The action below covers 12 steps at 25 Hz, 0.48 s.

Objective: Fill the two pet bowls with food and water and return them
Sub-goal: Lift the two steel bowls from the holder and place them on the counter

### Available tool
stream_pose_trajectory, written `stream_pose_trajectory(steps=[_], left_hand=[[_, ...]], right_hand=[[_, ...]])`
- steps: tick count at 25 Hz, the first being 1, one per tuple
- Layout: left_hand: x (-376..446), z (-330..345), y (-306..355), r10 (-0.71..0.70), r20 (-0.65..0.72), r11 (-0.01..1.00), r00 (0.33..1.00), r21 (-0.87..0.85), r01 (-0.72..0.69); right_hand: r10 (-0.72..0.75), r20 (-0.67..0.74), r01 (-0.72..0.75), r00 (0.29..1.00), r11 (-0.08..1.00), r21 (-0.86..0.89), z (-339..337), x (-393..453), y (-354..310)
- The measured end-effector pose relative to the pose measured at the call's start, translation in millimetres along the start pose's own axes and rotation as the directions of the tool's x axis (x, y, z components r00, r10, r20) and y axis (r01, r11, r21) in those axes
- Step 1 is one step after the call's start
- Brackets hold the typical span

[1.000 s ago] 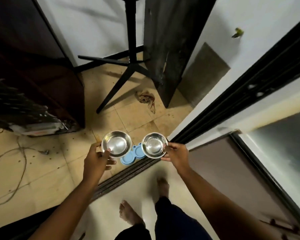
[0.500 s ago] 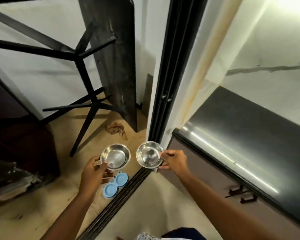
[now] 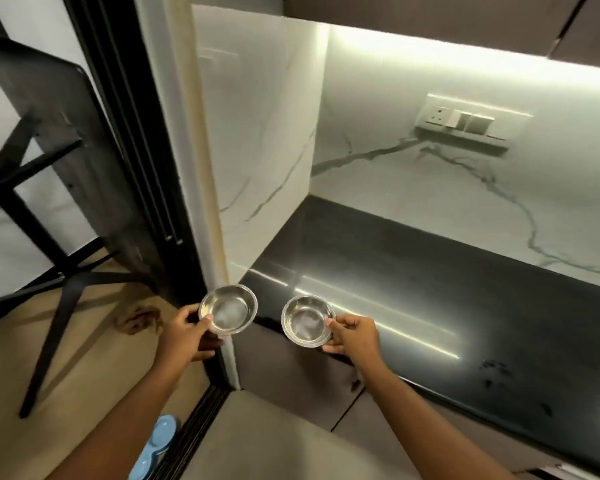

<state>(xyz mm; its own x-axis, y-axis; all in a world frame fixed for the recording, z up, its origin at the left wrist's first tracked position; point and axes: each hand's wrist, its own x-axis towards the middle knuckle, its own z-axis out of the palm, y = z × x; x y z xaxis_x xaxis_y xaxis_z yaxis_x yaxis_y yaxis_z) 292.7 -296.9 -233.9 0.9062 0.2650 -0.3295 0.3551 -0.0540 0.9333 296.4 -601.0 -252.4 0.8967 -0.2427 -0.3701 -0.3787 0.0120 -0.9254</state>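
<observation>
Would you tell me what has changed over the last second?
The person has turned from the floor toward the dark counter, carrying both bowls up and away from the blue holder, which now lies low behind the left arm. Unchanged: left hand holds the left bowl, right hand the right bowl, both empty.

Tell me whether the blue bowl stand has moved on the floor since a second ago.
No. The blue bowl stand lies beside the black door track as before; only the head camera turned.

blue bowl stand (image 3: pixel 157 445) partly behind left forearm, countertop (image 3: pixel 465 306) cut off right
</observation>
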Motion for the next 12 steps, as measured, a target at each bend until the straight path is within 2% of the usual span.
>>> stream_pose_trajectory(steps=[6, 12], left_hand=[[44, 64, 3, -0.037, 0.085, 0.996, 0.996, 0.08, 0.03], [94, 96, 0, -0.093, 0.237, 0.987, 0.967, 0.153, 0.057]], right_hand=[[0.045, -0.193, -0.03, 0.98, 0.996, 0.084, -55, 13, 4], [0.128, -0.282, -0.093, 0.951, 0.987, 0.134, -42, 37, 23]])
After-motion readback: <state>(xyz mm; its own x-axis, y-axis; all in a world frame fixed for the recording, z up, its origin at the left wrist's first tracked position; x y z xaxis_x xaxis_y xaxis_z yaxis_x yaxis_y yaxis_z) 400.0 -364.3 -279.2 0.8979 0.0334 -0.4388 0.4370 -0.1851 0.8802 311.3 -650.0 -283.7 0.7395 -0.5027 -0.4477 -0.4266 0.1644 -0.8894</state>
